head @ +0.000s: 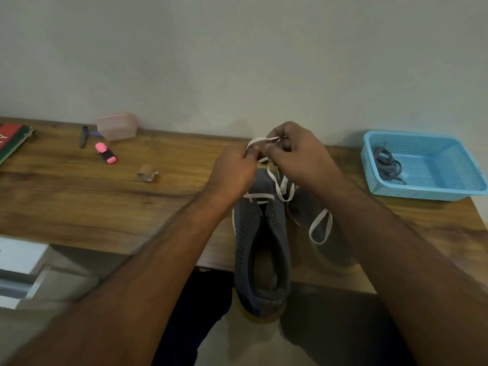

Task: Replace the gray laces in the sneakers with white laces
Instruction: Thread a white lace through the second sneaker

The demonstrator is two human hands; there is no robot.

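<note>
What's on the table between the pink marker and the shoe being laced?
A small cardboard roll lies between the pink marker and the shoe; otherwise bare wood in the head view.

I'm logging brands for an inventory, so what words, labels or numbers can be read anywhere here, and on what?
None can be read.
Red and green book at the table's left edge: a white mark, cut off by the frame, unreadable.
Pink highlighter: no legible print.
Sneaker, blue basket: no text visible.
</note>
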